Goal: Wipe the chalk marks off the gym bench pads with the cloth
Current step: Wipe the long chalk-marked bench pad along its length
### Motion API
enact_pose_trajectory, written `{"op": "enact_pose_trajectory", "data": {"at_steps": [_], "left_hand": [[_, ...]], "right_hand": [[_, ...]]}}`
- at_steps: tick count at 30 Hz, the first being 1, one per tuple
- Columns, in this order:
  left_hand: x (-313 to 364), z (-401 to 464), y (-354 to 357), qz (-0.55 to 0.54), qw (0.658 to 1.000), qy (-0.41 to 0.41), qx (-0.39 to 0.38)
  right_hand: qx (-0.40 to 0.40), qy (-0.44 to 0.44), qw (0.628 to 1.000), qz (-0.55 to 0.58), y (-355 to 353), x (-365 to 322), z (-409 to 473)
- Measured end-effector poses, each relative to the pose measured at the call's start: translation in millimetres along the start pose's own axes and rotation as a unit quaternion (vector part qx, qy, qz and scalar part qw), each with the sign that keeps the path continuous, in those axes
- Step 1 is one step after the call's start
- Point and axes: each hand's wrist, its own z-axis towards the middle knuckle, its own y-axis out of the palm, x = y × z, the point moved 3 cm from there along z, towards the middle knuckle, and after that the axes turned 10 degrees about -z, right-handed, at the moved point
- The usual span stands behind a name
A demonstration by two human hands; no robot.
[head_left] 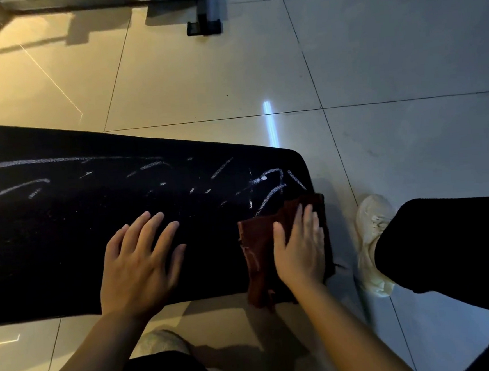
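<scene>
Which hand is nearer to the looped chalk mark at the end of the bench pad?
Right. The right hand lies flat on the reddish-brown cloth, just below the looped chalk mark. The left hand rests on bare pad, farther off to the left.

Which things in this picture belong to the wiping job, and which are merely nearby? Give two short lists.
Part of the job:
- bench pad, black
- chalk marks, white streaks on the pad
- cloth, dark red, at the pad's right end
- right hand, flat on the cloth
- left hand, flat on the pad

Merely nearby:
- tiled floor
- metal frame foot
- white shoe
</scene>
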Motion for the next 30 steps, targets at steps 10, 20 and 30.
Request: {"op": "enact_pose_trajectory", "data": {"at_steps": [10,20,30], "left_hand": [[1,-1,-1,0.001,1.0,-0.009,-0.015],[1,0,0,0.005,1.0,-0.009,-0.013],[2,-1,-2,0.001,1.0,-0.008,-0.01]], "right_hand": [[-0.021,-0.055,0.998,0.005,6,-15,-26],[0.005,-0.113,0.994,0.01,1,-49,-27],[-0.005,-0.093,0.996,0.008,-3,-6,-7]]}}
